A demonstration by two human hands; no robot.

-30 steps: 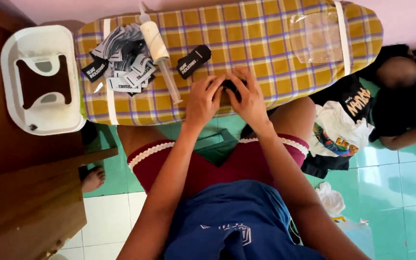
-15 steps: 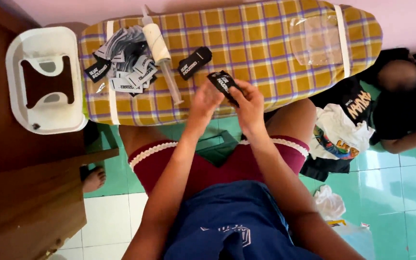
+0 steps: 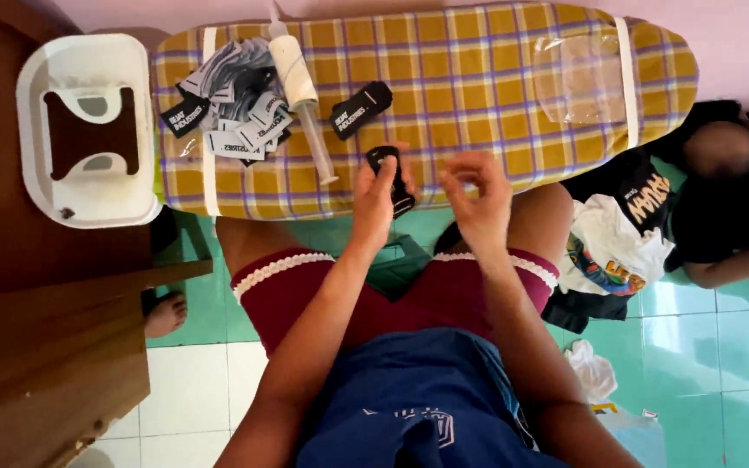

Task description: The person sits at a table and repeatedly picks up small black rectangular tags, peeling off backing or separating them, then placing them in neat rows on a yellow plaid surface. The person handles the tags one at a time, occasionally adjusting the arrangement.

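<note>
A yellow plaid ironing board (image 3: 496,78) lies across my lap. My left hand (image 3: 376,198) grips a small black fabric label (image 3: 389,173) at the board's near edge. My right hand (image 3: 477,195) hovers just right of it, fingers pinched together, with nothing that I can make out in them. Another black label (image 3: 361,109) lies on the board behind my hands. A heap of black and white labels (image 3: 229,104) sits at the board's left end, and a white spray bottle (image 3: 298,87) lies beside the heap.
A white plastic stool (image 3: 84,130) stands upside down on a wooden table (image 3: 45,347) at left. A clear plastic sheet (image 3: 578,74) rests on the board's right end. Folded clothes (image 3: 617,243) and another person (image 3: 739,199) are on the green tiled floor at right.
Both hands held the black label together; now my right hand has let go and moved right, while my left hand keeps the label and has shifted slightly left.
</note>
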